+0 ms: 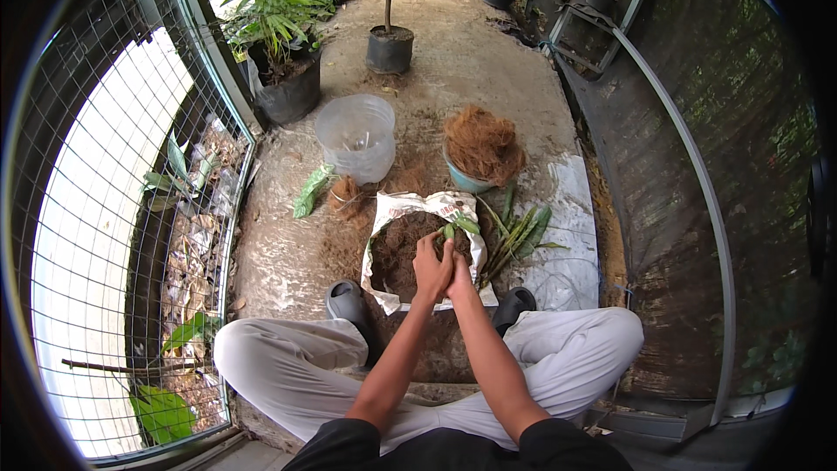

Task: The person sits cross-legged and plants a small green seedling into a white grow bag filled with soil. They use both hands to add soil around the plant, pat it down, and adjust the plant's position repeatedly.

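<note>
An open white sack (478, 266) with its rim rolled down stands in front of me, holding dark brown fibrous soil (397, 253). Over its right half, my left hand (431, 269) and my right hand (459, 279) are pressed together, fingers closed around the base of a small leafy plant (467, 224). Its green leaves stick out past my fingertips; the stem and lower part are hidden by my hands. Just right of the sack lie several long green leafy cuttings (519, 235).
Beyond the sack stand a clear plastic tub (356, 144) and a teal basin (466, 181) heaped with brown coconut fibre (484, 144). A fibre-wrapped clump (347, 196) lies beside a variegated leaf (311, 190). Potted plants (389, 51) stand farther off; wire fencing (131, 209) runs along the left.
</note>
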Demonstrator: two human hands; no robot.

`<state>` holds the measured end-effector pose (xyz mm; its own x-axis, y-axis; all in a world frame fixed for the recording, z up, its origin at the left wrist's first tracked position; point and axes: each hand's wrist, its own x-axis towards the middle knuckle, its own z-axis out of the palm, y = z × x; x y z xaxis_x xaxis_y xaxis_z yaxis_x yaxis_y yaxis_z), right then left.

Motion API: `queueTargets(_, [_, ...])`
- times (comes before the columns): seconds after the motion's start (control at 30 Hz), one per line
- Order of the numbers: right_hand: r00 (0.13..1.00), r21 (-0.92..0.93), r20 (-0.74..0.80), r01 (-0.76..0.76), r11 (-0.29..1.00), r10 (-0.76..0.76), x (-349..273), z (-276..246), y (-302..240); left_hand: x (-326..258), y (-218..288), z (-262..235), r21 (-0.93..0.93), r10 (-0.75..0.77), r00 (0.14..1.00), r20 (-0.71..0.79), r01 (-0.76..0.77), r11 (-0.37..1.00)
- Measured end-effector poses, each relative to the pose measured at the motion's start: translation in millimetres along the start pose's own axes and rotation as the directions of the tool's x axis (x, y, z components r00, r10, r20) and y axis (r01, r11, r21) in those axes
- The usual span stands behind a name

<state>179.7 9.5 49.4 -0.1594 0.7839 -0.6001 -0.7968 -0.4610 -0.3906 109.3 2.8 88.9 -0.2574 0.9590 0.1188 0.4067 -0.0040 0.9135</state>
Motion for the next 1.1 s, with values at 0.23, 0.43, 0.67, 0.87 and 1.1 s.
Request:
queueTargets(0.23, [0.979, -0.062, 0.197, -0.039, 0.997, 0.051, 5, -8, -7, 0, 2, -4, -0.178, 0.196, 0.981, -0.01, -0.194, 0.965])
queueTargets(0.43, [0.986, 0.007, 0.164, -0.005, 1.0, 0.003, 35, -33, 1, 1, -7, 8, -0.133, 0.216, 0.976, 0.014, -0.213, 0.968])
queueTargets(0.67, [0.983, -0.068, 0.177, -0.035, 0.997, 0.047, 6, -9, 2, -1, -11, -2, -0.073, 0.209, 0.977, -0.034, -0.211, 0.975])
queueTargets(0.87, [0.993, -0.088, 0.104, -0.048, 0.995, 0.057, 9, -16, -1, -6, -11, 3, -0.088, 0.196, 0.98, 0.021, -0.194, 0.977])
queueTargets(1.1, [0.963, -0.396, -0.009, 0.245, 0.885, -0.27, -15, 21, -9, 18, -13, -6, -0.681, -0.398, 0.762, 0.511, 0.641, 0.353])
